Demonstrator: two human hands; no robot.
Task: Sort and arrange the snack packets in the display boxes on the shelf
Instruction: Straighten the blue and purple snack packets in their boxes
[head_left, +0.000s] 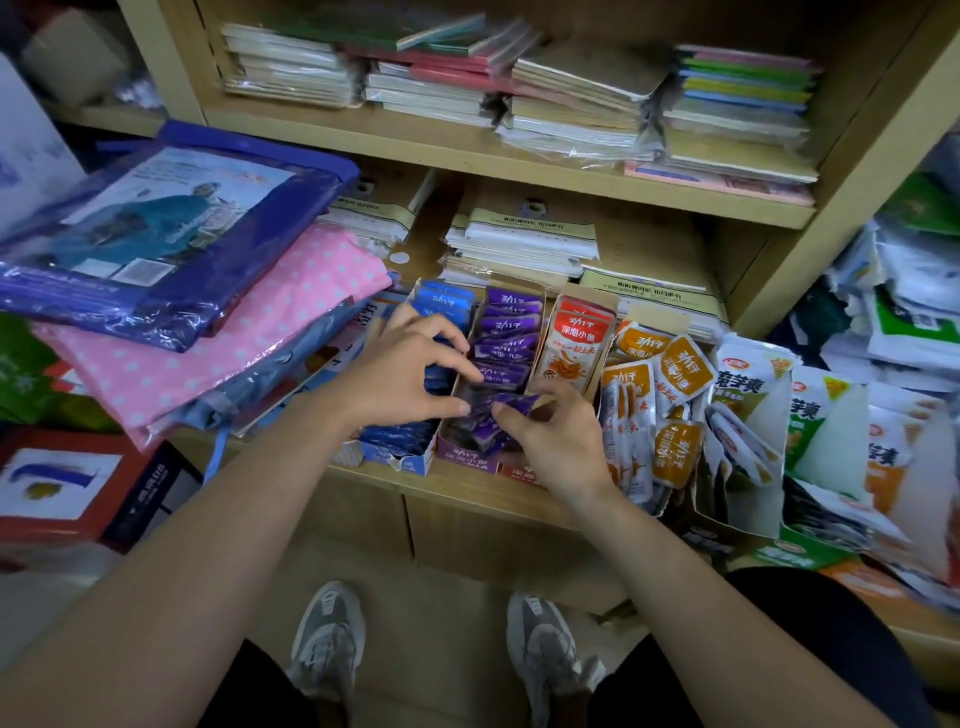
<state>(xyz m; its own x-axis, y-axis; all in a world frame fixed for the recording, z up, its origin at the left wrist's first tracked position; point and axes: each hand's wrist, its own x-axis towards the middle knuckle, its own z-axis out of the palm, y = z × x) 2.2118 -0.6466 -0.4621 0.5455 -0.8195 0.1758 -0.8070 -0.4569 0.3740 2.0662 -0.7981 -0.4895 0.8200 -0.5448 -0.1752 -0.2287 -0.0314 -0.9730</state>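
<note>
Three narrow display boxes stand side by side on the wooden shelf (467, 483). The blue box (405, 457) is at the left, the purple box (462, 454) in the middle, the red box (576, 343) at the right. Purple snack packets (506, 332) fill the middle box in a row. My left hand (410, 374) reaches over the blue box and pinches loose purple packets (488, 410) near the purple box's front. My right hand (556, 436) pinches the same bunch from the right. Orange packets (675, 374) lie loose to the right of the red box.
White and green snack bags (753, 395) pile up at the right. Folded pink dotted cloth (249, 332) and a purple plastic pack (156, 234) lie left of the boxes. Stacked notebooks (519, 239) sit behind. My grey shoes (327, 639) stand on the floor below.
</note>
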